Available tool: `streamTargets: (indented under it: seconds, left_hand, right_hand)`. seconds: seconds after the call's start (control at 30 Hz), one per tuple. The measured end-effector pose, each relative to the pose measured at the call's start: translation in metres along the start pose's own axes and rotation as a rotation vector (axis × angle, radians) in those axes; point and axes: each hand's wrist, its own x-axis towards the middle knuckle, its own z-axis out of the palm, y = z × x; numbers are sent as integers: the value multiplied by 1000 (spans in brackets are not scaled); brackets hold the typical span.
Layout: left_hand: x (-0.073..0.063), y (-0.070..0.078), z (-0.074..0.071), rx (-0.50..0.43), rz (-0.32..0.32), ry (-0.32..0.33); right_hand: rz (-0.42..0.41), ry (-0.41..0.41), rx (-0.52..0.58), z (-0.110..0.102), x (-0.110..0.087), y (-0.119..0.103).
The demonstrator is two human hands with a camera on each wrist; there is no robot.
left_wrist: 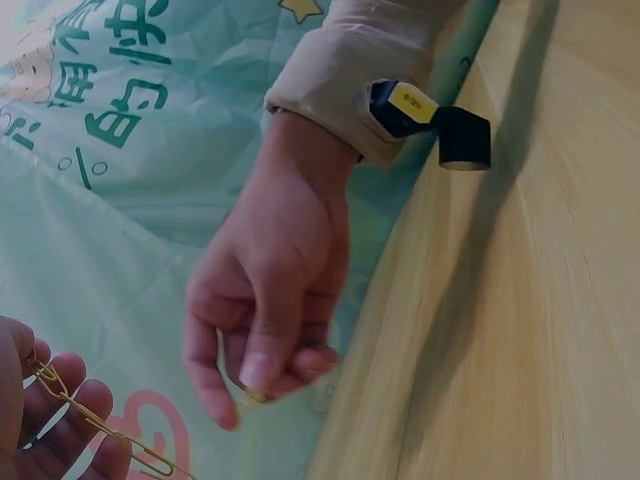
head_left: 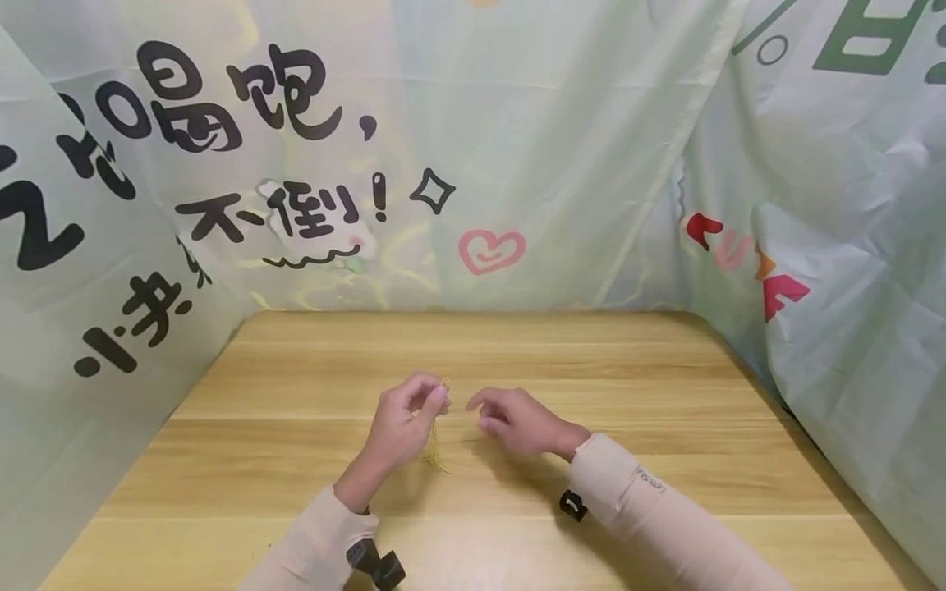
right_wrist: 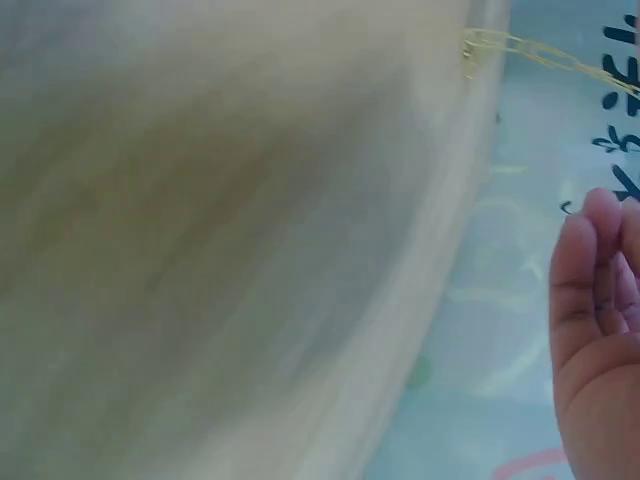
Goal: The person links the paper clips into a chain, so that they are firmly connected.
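My left hand [head_left: 402, 423] pinches the upper end of a chain of gold paper clips [head_left: 434, 455], which dangles below the fingers just above the table. In the left wrist view the linked paper clips [left_wrist: 100, 425] run down past the left fingers [left_wrist: 65, 430]. A short gap away, the right hand [head_left: 521, 423] is raised with curled fingers. At the right thumb's tip a small gold paper clip [left_wrist: 257, 397] shows, blurred and mostly covered. The right wrist view catches the chain [right_wrist: 540, 50] at top and part of the right hand [right_wrist: 600, 340].
Both hands are above a light wooden table [head_left: 296, 369]. Printed cloth [head_left: 562, 164] hangs behind it and along both sides. A small black camera [head_left: 377, 565] is strapped at the left wrist, and another black camera [head_left: 572, 505] at the right.
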Motion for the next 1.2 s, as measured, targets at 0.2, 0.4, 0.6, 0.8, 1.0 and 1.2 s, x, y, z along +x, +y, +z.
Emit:
streamTargets:
  seconds: [0.2,0.4,0.6,0.8,1.0,1.2]
  left_hand:
    - [2,4,1,9,4,-2]
    - [8,33,-2,15,1,-21]
    - [3,4,3,20,0,-43]
    - [2,-2,4,53,9,-69]
    - [4,-1,6,97,50,-80]
    - [5,-3,9,128,89,-85]
  right_hand:
    - [-6,42,108,-9,-3,-8]
    - [14,60,175,-16,-4,-17]
    - [-19,100,207,-21,-5,-24]
    - [-28,131,198,-25,-4,-28]
    - [-33,145,245,-29,-4,-37]
    - [-13,149,296,-30,-4,-42]
